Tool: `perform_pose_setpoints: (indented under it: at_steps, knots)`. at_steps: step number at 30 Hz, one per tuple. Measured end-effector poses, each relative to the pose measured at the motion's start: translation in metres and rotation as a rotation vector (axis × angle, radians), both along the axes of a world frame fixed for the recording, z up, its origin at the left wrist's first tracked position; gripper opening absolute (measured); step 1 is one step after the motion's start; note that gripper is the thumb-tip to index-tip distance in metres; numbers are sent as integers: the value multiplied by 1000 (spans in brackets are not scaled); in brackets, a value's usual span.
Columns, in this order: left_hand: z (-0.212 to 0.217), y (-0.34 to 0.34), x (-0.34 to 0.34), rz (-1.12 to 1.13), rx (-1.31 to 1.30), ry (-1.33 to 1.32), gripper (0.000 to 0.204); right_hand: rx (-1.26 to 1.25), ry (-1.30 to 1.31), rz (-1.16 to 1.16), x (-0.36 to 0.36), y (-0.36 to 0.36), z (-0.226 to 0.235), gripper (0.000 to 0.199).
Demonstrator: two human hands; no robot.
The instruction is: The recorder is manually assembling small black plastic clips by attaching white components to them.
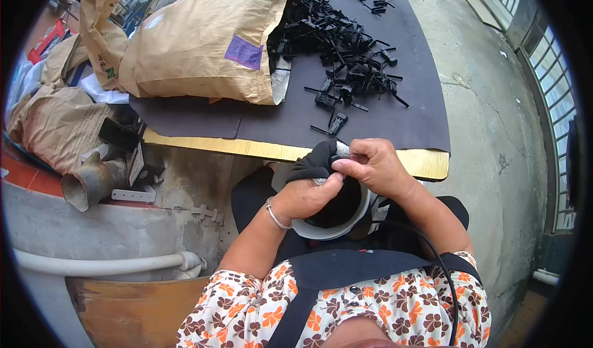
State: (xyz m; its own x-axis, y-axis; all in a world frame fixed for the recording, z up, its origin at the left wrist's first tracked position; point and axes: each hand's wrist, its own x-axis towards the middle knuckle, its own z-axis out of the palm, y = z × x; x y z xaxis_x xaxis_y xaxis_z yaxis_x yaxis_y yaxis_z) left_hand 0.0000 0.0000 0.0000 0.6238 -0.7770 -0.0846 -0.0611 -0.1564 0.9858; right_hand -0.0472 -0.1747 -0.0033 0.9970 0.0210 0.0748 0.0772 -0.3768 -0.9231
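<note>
My left hand (307,198), with a silver bangle at the wrist, is closed on a bunched piece of black cloth (314,163). The cloth hides most of its fingers. A pale greyish wrap (342,150) shows at the cloth's upper end. My right hand (375,167) meets it from the right, thumb and forefinger pinched against the cloth and the left thumb. What lies between those fingertips is too small to make out. Both hands are above a pale bucket (330,232) with a dark inside, held between my knees.
Small black plastic clips (352,58) lie heaped on the dark tabletop (420,95), spilling from a brown paper sack (191,45). One loose clip (338,123) lies near the yellow table edge (222,145). Crumpled sacks (58,122) and a rusty pipe (92,181) are at left.
</note>
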Motion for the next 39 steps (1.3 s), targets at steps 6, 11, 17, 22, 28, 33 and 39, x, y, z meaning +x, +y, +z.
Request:
perform_pose_setpoints:
  at_steps: [6,11,17,22,28,33,39]
  knots:
    - [4,4,-3,124,-187,227,22,126,-47,135,-3,-7,5,28]
    - [2,3,-4,100,-225,193,32,135,-33,173,-5,-2,5,26]
    - [2,1,-2,38,-218,-30,32,234,52,64,-6,4,5,21]
    - [2,-1,-5,112,-201,-34,26,158,-55,147,-6,-1,2,21]
    - [3,0,-5,125,-165,85,21,57,-94,174,-5,-1,4,26]
    - [-2,-3,-1,84,-155,-299,18,108,-1,193,-4,-1,1,27]
    - [-6,-1,-3,126,-19,-662,16,-3,-179,72,-5,12,-6,24]
